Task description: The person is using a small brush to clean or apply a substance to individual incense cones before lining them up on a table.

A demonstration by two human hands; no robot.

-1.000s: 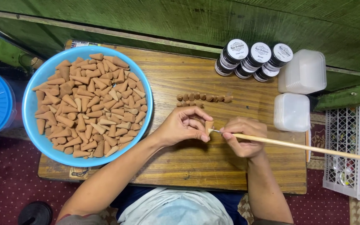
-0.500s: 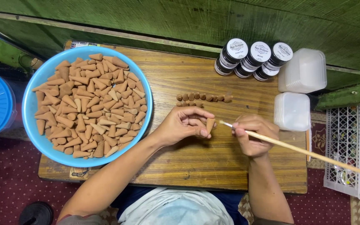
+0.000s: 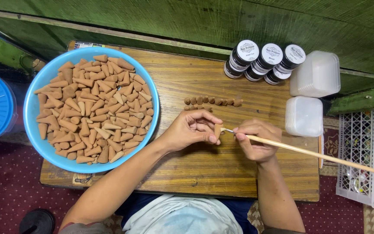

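Just right of the round blue plastic bowl point(image 3: 33, 108) heaped with brown clay cones, on the wooden board point(image 3: 195, 169), the left hand point(image 3: 190, 130) pinches one small brown cone point(image 3: 217, 130) while the right hand point(image 3: 256, 139) grips a long thin wooden stick point(image 3: 325, 157) whose tip touches it.

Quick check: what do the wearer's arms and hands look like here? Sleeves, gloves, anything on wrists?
Both arms are bare from the bottom edge of the picture to the fingertips: no sleeves show. The left hand and the right hand wear no gloves, and no watch, band or ring can be seen. A pale grey-white garment covers the torso between the arms.
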